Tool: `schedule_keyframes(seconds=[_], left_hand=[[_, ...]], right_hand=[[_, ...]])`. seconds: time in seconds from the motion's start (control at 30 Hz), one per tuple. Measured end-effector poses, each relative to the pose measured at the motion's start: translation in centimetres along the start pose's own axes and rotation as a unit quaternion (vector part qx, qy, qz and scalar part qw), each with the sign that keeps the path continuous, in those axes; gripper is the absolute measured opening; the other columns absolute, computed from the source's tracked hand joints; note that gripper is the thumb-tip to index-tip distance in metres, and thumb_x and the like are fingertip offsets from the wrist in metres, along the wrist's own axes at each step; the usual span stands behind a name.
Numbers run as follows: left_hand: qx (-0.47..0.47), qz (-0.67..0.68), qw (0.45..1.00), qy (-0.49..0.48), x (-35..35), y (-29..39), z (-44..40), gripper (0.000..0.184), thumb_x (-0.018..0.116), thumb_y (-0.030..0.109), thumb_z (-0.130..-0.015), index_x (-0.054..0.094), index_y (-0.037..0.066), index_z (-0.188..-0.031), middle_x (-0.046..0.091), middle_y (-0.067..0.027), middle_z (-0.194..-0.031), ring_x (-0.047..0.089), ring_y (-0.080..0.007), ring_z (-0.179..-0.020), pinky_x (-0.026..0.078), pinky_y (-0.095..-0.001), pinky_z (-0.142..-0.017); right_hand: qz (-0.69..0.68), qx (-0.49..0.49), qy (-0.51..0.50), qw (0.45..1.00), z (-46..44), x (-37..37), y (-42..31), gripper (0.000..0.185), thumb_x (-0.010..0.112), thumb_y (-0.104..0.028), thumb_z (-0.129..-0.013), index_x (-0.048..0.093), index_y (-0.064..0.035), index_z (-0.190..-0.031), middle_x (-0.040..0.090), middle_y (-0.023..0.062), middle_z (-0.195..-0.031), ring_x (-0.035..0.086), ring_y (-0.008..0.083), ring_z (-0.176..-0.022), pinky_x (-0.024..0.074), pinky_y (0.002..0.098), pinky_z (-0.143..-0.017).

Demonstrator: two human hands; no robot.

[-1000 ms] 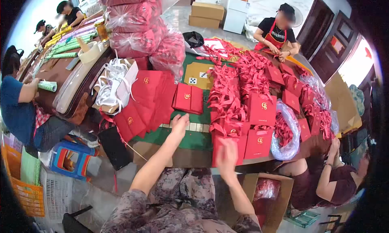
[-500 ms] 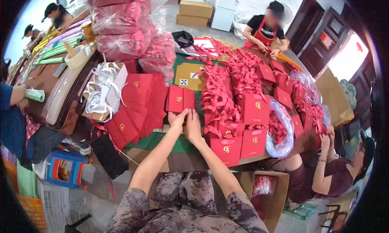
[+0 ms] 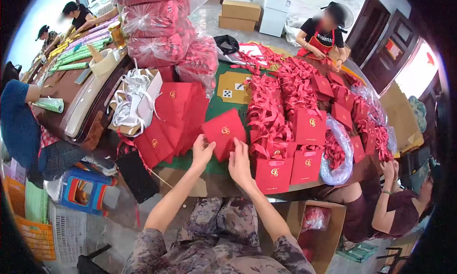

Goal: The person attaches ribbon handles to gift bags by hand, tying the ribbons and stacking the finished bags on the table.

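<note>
A red bag with a gold emblem (image 3: 225, 131) is tilted over the green mat (image 3: 216, 166). My left hand (image 3: 203, 152) has its thumb and fingers closed on the bag's lower left edge. At its lower right edge, my right hand (image 3: 239, 162) touches it with fingers spread. Left of my hands lie fanned flat red bags (image 3: 175, 107) beside a box of white ribbons (image 3: 138, 100). To the right stand red bags with ribbon handles (image 3: 274, 173), next to a heap of red ribbons (image 3: 266, 107).
Plastic-wrapped red bundles (image 3: 159, 31) are stacked at the back left. A clear plastic roll (image 3: 339, 152) lies right. A co-worker in a red apron (image 3: 323, 40) is across the table; others sit left and right. An open carton (image 3: 328, 231) stands below the table edge.
My hands were together on the flat red piece; now they are apart at its two sides. The piece has been lifted and turned at an angle.
</note>
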State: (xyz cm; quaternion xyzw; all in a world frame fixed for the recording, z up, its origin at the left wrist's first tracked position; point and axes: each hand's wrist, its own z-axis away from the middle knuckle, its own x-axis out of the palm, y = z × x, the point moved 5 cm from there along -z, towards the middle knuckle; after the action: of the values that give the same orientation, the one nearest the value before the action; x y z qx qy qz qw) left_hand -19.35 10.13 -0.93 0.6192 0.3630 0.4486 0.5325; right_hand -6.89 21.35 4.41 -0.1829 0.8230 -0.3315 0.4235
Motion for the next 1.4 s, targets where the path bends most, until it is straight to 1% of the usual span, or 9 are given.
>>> schedule_keyframes(seconds=[0.23, 0.33, 0.43, 0.5, 0.53, 0.77, 0.97, 1.13, 1.4], left_hand=[[-0.16, 0.026, 0.984, -0.078, -4.9, -2.3, 4.9, 0.032, 0.058, 0.002, -0.093, 0.057, -0.001, -0.125, 0.068, -0.0067, -0.106, 0.064, -0.0148, -0.093, 0.052, -0.031, -0.081], [-0.07, -0.072, 0.982, -0.159, -4.4, -3.4, 5.2, 0.039, 0.061, 0.012, -0.095, 0.053, 0.0, -0.131, 0.065, -0.0081, -0.117, 0.064, -0.0163, -0.101, 0.051, -0.0295, -0.086], [0.046, -0.299, 0.951, -0.062, -4.2, -1.2, 6.4, 0.042, 0.062, 0.015, -0.094, 0.052, -0.002, -0.132, 0.063, -0.0149, -0.119, 0.065, -0.0241, -0.096, 0.051, -0.0352, -0.084], [0.272, -0.455, 0.848, -0.008, -2.5, 2.2, 7.8, 0.044, 0.063, 0.017, -0.092, 0.052, -0.002, -0.13, 0.06, -0.0222, -0.118, 0.06, -0.0362, -0.1, 0.046, -0.0429, -0.089], [0.23, -0.47, 0.852, -0.004, -2.2, 1.7, 8.0, 0.046, 0.064, 0.016, -0.089, 0.051, -0.002, -0.13, 0.058, -0.0252, -0.119, 0.052, -0.0443, -0.107, 0.038, -0.049, -0.097], [0.15, -0.452, 0.879, -0.007, -2.2, -0.6, 11.5, 0.068, 0.064, 0.022, -0.091, 0.035, 0.001, -0.149, 0.037, -0.0264, -0.145, 0.034, -0.0455, -0.13, 0.027, -0.0539, -0.109], [0.154, -0.435, 0.887, 0.0, -2.2, 0.0, 12.7, 0.063, 0.062, 0.02, -0.093, 0.037, 0.004, -0.149, 0.038, -0.0243, -0.145, 0.036, -0.0422, -0.13, 0.026, -0.0506, -0.111], [0.161, -0.434, 0.886, -0.02, -2.0, 1.0, 13.6, 0.064, 0.062, 0.02, -0.093, 0.036, 0.003, -0.149, 0.037, -0.0241, -0.146, 0.035, -0.0418, -0.132, 0.027, -0.0507, -0.111], [0.177, -0.428, 0.886, -0.018, -1.8, 1.2, 14.0, 0.063, 0.064, 0.018, -0.091, 0.038, 0.001, -0.146, 0.038, -0.0234, -0.145, 0.037, -0.0414, -0.131, 0.027, -0.0504, -0.112]], right_hand=[[0.075, 0.003, -0.006, 0.997, 3.6, -0.7, -0.4, 0.063, 0.059, -0.005, -0.09, 0.029, 0.0106, -0.142, 0.04, 0.0338, -0.137, 0.045, 0.0478, -0.124, 0.0393, 0.0491, -0.106], [0.065, 0.079, -0.046, 0.994, 5.0, 0.2, 0.6, 0.062, 0.064, -0.008, -0.089, 0.036, 0.0063, -0.142, 0.038, 0.0291, -0.141, 0.044, 0.0461, -0.128, 0.0396, 0.045, -0.107], [0.026, 0.095, -0.038, 0.994, 5.6, -0.2, 0.3, 0.061, 0.065, -0.008, -0.088, 0.039, 0.004, -0.141, 0.039, 0.0292, -0.14, 0.045, 0.0457, -0.127, 0.0403, 0.0446, -0.107], [0.027, 0.07, -0.001, 0.997, 6.1, -0.2, 0.4, 0.059, 0.067, -0.006, -0.085, 0.043, 0.0019, -0.138, 0.041, 0.0278, -0.138, 0.045, 0.0447, -0.126, 0.0417, 0.0446, -0.106], [0.033, 0.058, 0.009, 0.998, 6.6, 0.0, 0.3, 0.058, 0.067, -0.005, -0.084, 0.044, 0.0011, -0.137, 0.04, 0.0279, -0.138, 0.045, 0.0449, -0.126, 0.0413, 0.045, -0.106], [0.014, 0.025, 0.047, 0.998, 9.4, 0.0, -0.2, 0.055, 0.068, -0.003, -0.083, 0.048, -0.0053, -0.135, 0.038, 0.027, -0.142, 0.04, 0.046, -0.132, 0.0389, 0.047, -0.11], [0.066, 0.002, 0.221, 0.973, 7.5, -14.6, -0.1, 0.02, 0.065, 0.002, -0.084, 0.066, -0.0052, -0.103, 0.065, 0.0141, -0.096, 0.062, 0.03, -0.094, 0.0505, 0.0388, -0.08], [0.241, 0.117, 0.32, 0.909, 7.1, -26.9, 10.9, 0.015, 0.056, -0.002, -0.09, 0.063, -0.0036, -0.103, 0.059, 0.0173, -0.092, 0.058, 0.0366, -0.088, 0.0469, 0.0436, -0.076], [0.399, 0.178, 0.261, 0.861, 6.5, -31.3, 22.2, 0.016, 0.061, -0.008, -0.085, 0.07, -0.0094, -0.098, 0.061, 0.0149, -0.094, 0.06, 0.0343, -0.092, 0.0495, 0.0454, -0.078]])
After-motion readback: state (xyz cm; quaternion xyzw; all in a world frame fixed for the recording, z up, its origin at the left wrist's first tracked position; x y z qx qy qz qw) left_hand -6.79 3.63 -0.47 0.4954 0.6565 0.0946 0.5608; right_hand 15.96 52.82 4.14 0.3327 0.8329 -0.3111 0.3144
